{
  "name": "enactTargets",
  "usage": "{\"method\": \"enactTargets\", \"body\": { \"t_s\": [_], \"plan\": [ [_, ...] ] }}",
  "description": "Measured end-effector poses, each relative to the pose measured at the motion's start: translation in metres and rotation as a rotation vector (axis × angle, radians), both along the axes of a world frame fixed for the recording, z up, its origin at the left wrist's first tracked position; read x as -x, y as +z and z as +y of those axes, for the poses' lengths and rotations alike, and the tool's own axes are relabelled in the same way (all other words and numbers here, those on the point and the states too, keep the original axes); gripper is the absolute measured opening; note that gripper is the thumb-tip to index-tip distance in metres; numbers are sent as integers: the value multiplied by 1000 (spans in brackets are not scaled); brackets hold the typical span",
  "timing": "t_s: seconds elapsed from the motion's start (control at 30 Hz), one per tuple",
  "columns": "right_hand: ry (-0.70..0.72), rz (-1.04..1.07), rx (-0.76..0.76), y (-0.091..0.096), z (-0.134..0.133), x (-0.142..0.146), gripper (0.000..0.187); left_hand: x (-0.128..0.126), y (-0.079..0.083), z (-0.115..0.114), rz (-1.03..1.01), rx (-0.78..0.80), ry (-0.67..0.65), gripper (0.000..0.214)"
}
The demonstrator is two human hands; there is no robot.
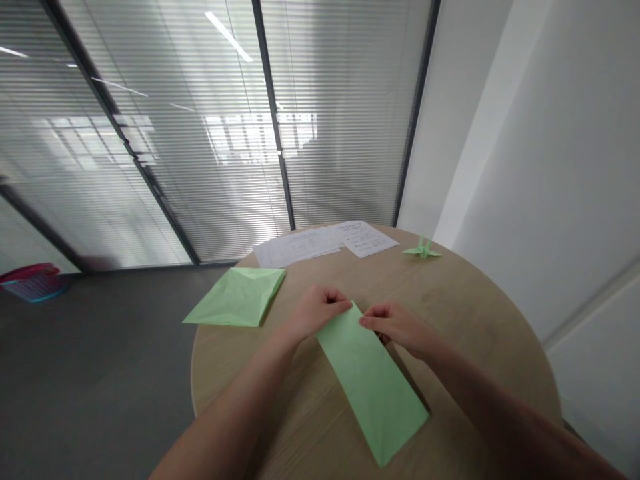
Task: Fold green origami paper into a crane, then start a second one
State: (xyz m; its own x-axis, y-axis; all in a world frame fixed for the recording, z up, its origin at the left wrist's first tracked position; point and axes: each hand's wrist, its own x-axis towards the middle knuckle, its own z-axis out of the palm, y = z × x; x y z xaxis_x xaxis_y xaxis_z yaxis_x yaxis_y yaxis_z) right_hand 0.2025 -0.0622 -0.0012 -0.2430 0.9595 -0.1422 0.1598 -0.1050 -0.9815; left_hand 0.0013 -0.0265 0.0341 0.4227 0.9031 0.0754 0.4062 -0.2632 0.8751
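A long strip of folded green paper (373, 380) lies slantwise over the round table, its near end toward me. At its far end my left hand (320, 310) pinches the corner between thumb and curled fingers. My right hand (397, 327) grips the right edge close to that same end, thumb on top and the other fingers partly hidden beneath. The two hands are a short gap apart. To the left, another folded green paper (240, 297) rests with one corner sticking out past the table's edge.
White printed sheets (300, 247) lie along the table's far side. A folded green paper crane (423, 249) stands at the far right. The wooden tabletop (465, 313) ends near a white wall. A pink and blue basket (35, 283) sits on the floor at left.
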Motion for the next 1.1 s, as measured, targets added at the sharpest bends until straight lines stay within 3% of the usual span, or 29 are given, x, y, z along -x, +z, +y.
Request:
{"method": "enactTargets", "body": {
  "t_s": [0.4, 0.63, 0.73, 0.8, 0.87, 1.0, 1.1],
  "plan": [
    [101, -87, 5, 11, 3, -22, 18, 34, 4, 27, -196, -4, 300, 23],
    [173, -139, 64, 12, 15, -69, 22, 54, 3, 43, -320, -78, 493, 25],
    [-3, -42, 39, 9, 26, -81, 21, 54, 1, 48, -481, -108, 604, 24],
    [-207, 69, -4, 4, 32, -78, 25, 50, -1, 49, -640, -91, 615, 28],
    [-253, 171, 10, -2, 32, -67, 30, 43, -3, 48, -793, -63, 593, 36],
    [56, 286, 143, -14, 21, -32, 42, 28, -9, 42, -957, -11, 541, 44],
    [45, 391, 150, -16, 12, -8, 48, 18, -15, 37, -990, 19, 508, 43]
  ]
}}
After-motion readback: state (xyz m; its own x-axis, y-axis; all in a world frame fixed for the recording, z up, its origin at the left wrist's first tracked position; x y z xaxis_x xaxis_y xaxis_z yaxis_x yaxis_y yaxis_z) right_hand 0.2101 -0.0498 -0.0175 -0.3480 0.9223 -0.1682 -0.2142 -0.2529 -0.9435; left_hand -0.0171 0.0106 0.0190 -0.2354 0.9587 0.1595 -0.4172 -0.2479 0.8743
